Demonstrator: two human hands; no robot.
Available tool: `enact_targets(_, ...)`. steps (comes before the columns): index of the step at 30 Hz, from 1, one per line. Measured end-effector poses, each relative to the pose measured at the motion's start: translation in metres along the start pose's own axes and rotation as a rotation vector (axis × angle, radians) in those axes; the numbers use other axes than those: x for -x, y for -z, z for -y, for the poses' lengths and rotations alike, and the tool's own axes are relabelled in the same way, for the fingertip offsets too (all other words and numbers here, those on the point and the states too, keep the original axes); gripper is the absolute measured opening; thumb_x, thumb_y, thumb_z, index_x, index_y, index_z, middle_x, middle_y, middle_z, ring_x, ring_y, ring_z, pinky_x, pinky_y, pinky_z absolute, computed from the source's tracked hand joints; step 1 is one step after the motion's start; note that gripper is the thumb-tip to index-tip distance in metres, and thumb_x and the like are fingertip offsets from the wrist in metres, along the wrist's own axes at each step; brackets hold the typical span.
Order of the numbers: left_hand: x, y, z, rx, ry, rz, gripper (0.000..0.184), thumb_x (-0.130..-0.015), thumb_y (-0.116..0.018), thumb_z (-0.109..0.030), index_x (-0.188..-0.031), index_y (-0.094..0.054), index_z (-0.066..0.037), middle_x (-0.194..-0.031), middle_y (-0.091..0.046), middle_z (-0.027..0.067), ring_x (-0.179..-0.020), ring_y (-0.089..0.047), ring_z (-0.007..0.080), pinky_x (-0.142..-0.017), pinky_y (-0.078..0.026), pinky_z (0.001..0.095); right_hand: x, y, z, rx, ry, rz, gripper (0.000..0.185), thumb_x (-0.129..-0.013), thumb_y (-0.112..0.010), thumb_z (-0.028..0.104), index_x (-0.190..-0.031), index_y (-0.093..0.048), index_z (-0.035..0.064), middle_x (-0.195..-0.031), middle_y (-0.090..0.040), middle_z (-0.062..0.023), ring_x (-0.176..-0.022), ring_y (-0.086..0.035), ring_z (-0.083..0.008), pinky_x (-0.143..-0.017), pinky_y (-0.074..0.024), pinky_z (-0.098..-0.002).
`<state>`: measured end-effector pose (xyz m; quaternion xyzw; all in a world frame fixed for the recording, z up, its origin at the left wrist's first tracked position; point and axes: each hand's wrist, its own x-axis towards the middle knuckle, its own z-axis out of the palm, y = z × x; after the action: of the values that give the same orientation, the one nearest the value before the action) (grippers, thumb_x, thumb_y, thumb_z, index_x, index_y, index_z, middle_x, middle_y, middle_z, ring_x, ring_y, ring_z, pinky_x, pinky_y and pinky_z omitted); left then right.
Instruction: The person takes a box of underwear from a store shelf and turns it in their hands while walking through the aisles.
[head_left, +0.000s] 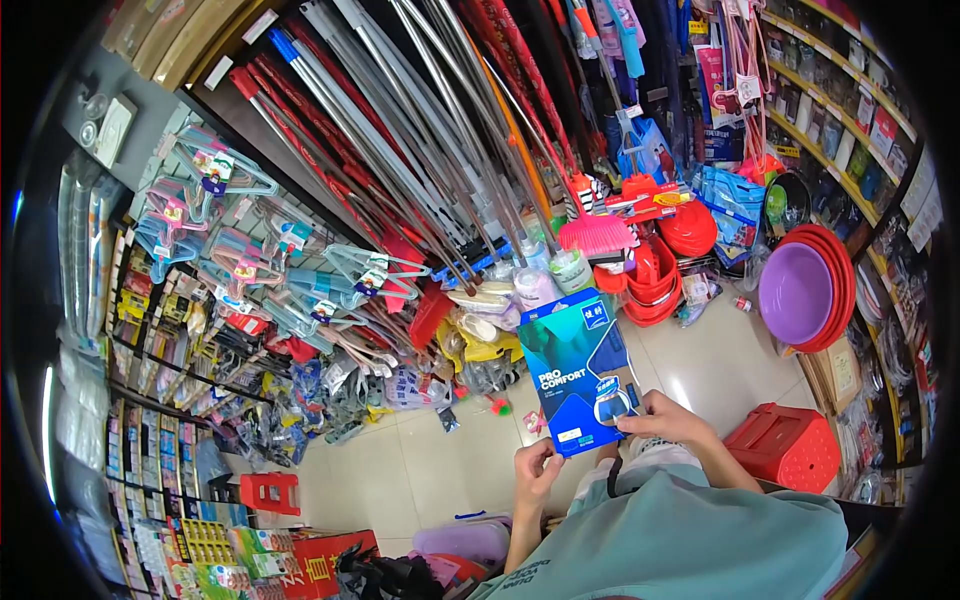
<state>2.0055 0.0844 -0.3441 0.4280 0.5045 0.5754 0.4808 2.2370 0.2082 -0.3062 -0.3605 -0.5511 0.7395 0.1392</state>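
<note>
A flat blue and teal box (575, 375) printed "PRO COMFORT" is held up in front of my body, its printed face toward me. My left hand (537, 472) pinches its lower left corner between thumb and fingers. At the lower right edge my right hand (668, 418) grips it, the thumb on the front and the other fingers mostly hidden. What the box contains cannot be read from the print; a picture of a dark garment or support shows on its right side.
Brooms and mops with long poles (400, 130) lean at the back. Hangers (240, 260) hang at left. Purple and red basins (800, 290) and a red stool (785, 445) stand at right. A small red stool (270, 492) sits on the tiled floor (370, 480).
</note>
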Motion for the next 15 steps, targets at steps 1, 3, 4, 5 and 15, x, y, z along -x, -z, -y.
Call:
enact_targets(1, 0.000, 0.002, -0.002, -0.005, -0.004, 0.008, 0.019, -0.080, -0.059, -0.012, -0.072, -0.054, 0.004, -0.068, -0.055, 0.0059, -0.065, -0.050, 0.0111, -0.063, -0.040, 0.0256, -0.001, -0.002, -0.001, -0.007, 0.019, 0.000, 0.039, -0.081, -0.071, 0.037, -0.075, -0.065, -0.0014, -0.069, -0.061, -0.0038, -0.062, -0.054, -0.0086, -0.054, -0.0386, -0.0235)
enact_targets(3, 0.002, 0.007, 0.000, -0.015, -0.005, 0.027, 0.019, -0.080, -0.059, -0.013, -0.072, -0.055, 0.004, -0.068, -0.056, 0.0059, -0.065, -0.051, 0.0110, -0.063, -0.040, 0.0254, -0.002, -0.003, -0.005, -0.013, 0.054, 0.000, 0.038, -0.081, -0.071, 0.036, -0.077, -0.066, -0.0014, -0.069, -0.061, -0.0023, -0.062, -0.053, -0.0079, -0.053, -0.0374, -0.0229)
enact_targets(4, 0.000, 0.011, 0.005, -0.016, -0.001, 0.040, 0.019, -0.080, -0.059, -0.013, -0.073, -0.056, 0.004, -0.068, -0.057, 0.0059, -0.065, -0.051, 0.0109, -0.063, -0.041, 0.0254, -0.001, -0.003, -0.003, 0.013, 0.057, -0.004, 0.038, -0.080, -0.071, 0.036, -0.078, -0.066, -0.0013, -0.068, -0.060, -0.0016, -0.061, -0.051, -0.0075, -0.053, -0.0367, -0.0230)
enact_targets(5, -0.001, 0.011, 0.009, -0.012, 0.003, 0.055, 0.019, -0.080, -0.060, -0.014, -0.074, -0.056, 0.004, -0.069, -0.057, 0.0059, -0.064, -0.051, 0.0108, -0.063, -0.041, 0.0253, 0.001, -0.003, 0.002, 0.041, 0.057, -0.012, 0.038, -0.080, -0.071, 0.036, -0.079, -0.067, -0.0011, -0.068, -0.059, -0.0010, -0.061, -0.050, -0.0071, -0.052, -0.0360, -0.0231)
enact_targets(15, -0.004, 0.004, 0.007, 0.056, 0.122, 0.057, 0.030, -0.087, -0.059, -0.024, -0.079, -0.062, 0.004, -0.067, -0.058, 0.0023, -0.059, -0.048, 0.0063, -0.053, -0.035, 0.0221, -0.002, 0.001, -0.006, 0.042, 0.042, -0.058, 0.041, -0.082, -0.069, 0.040, -0.065, -0.060, 0.0032, -0.056, -0.047, 0.0027, -0.051, -0.039, -0.0063, -0.045, -0.0275, -0.0260)
